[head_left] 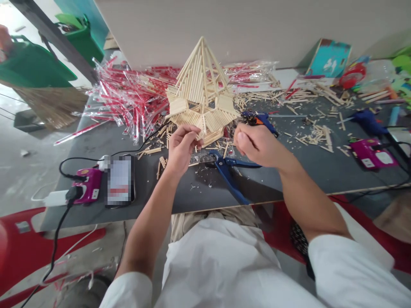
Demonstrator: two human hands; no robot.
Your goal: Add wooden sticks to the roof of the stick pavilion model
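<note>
A small pagoda-like model built of pale wooden sticks, with a pointed top and flared lower roofs, stands on the dark table in front of me. My left hand is closed in a pinch at its lower front edge; whatever is between the fingertips is too small to make out. To the right of the model, my right hand is curled closed, and its contents are hidden. A blue glue gun lies partly behind that hand. Below both hands rest blue-handled cutters.
Red-and-clear plastic wrappers heap up at the back left. Stick offcuts litter the right side. A phone and a purple power strip lie left; another purple strip and blue glue gun lie right.
</note>
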